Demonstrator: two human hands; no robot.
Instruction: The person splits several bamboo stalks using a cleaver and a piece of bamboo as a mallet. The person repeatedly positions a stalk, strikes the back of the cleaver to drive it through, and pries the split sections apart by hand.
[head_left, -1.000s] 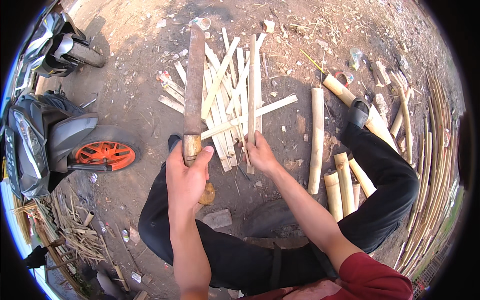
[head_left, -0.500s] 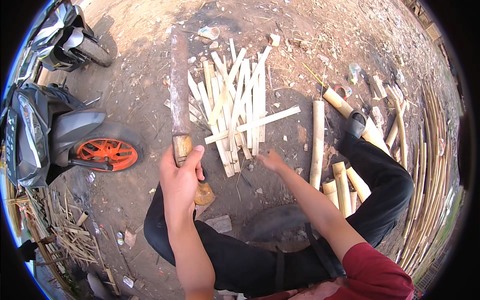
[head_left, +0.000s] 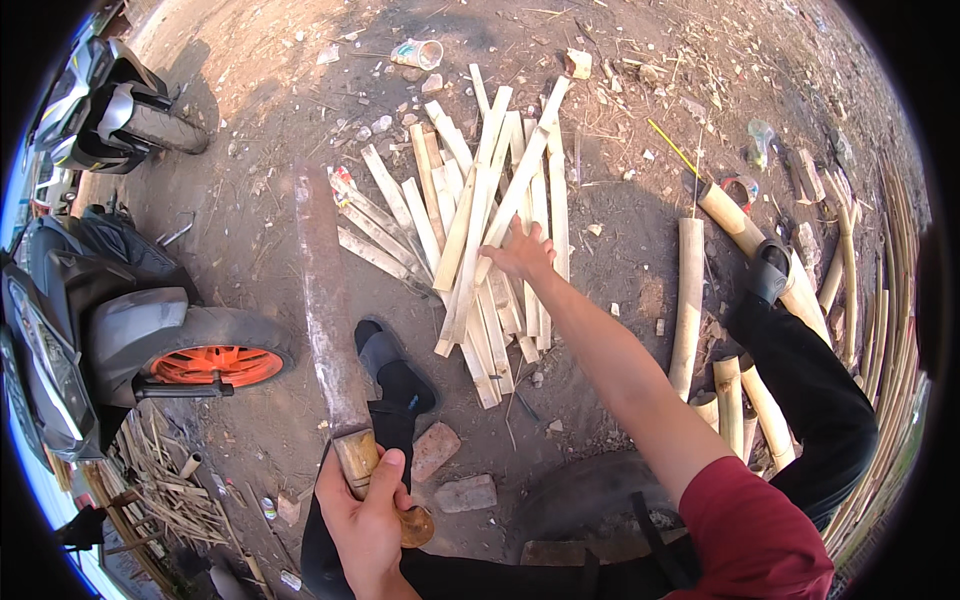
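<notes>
- At lower L: machete gripped by wooden handle in L hand
- Over piled bamboo strips: R hand held open, splayed; contact can't be confirmed

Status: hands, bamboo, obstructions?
Left hand gripping machete by wooden handle. Right hand open over split bamboo strips, piled crisscross on dirt ground. Nothing visibly in its way.

Head-worn left fisheye; looking down and forward from above the wearer's lap; near the left hand, the right hand farther out; wide rounded view, orange-wheeled motorcycle at its left rim, bamboo poles at its right
</notes>
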